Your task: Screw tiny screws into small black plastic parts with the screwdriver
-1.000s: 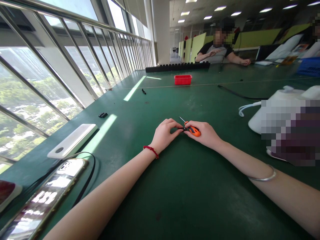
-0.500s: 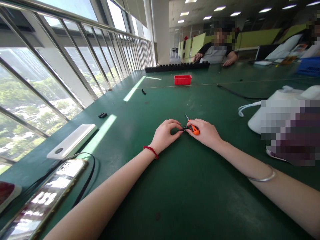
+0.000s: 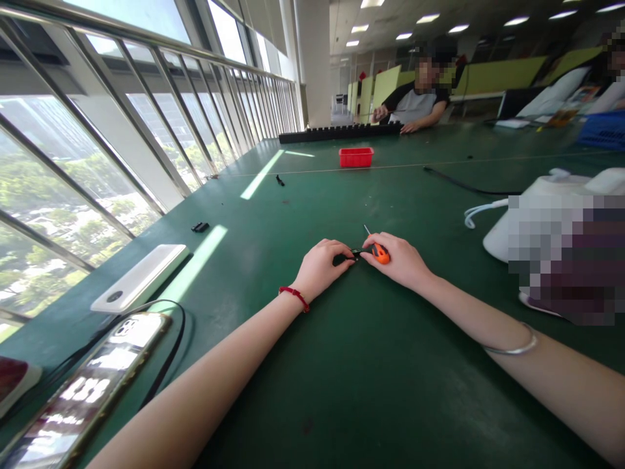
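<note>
My left hand, with a red cord bracelet at its wrist, pinches a small black part between thumb and fingertips. What kind of part it is, I cannot make out. Just to the right, my right hand is closed around an orange-and-black screwdriver, whose thin metal shaft points up and away from me. My right thumb and fingertips are close to the black part; whether they touch it I cannot tell. Both hands are low over the middle of the green table.
A white power bank, a cable and a phone lie at the left. Small black pieces lie further off. Beyond are a red bin and a long black rack, near a person. A white object stands right.
My right fingertips have drawn slightly away from the black part, screwdriver still in hand. My left hand has hardly moved. The person opposite has shifted, a hand now at the rack's end.
</note>
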`<state>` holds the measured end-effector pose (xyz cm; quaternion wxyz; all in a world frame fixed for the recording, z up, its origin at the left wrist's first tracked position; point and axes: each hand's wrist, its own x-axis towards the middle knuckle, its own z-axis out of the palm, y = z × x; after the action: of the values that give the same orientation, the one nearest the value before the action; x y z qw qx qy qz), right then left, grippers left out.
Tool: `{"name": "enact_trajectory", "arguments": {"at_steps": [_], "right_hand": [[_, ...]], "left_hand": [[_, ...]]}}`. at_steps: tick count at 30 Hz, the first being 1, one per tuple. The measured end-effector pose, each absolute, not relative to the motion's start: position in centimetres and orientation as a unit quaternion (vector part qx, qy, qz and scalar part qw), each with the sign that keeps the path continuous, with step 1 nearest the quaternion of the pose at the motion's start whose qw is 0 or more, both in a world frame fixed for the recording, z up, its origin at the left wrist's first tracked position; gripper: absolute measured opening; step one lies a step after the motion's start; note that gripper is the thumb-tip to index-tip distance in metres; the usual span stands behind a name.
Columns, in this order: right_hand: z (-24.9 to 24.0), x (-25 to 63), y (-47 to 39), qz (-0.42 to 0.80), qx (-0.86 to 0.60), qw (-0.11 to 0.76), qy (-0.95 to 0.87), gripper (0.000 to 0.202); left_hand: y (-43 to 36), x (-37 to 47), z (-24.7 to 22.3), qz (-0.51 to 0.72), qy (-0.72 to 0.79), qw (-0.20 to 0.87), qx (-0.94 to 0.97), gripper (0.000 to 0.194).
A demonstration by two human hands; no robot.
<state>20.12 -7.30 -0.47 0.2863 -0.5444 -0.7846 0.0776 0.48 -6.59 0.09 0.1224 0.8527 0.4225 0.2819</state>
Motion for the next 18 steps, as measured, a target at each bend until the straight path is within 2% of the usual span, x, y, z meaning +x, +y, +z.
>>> {"name": "enact_trajectory", "arguments": {"at_steps": [7, 14, 18], "right_hand": [[-0.5, 20.3, -7.3, 0.110, -0.538, 0.307, -0.778, 0.016], [-0.4, 20.2, -7.2, 0.106, -0.545, 0.284, -0.782, 0.014], [-0.3, 20.3, -7.2, 0.102, -0.548, 0.273, -0.784, 0.012]], "left_hand": [[-5.3, -2.7, 1.8, 0.384, 0.610, 0.049, 0.692, 0.017], [-3.5, -11.2, 3.5, 0.356, 0.787, -0.036, 0.502, 0.033], [-3.6, -14.4, 3.1, 0.322, 0.838, -0.038, 0.439, 0.036]]}}
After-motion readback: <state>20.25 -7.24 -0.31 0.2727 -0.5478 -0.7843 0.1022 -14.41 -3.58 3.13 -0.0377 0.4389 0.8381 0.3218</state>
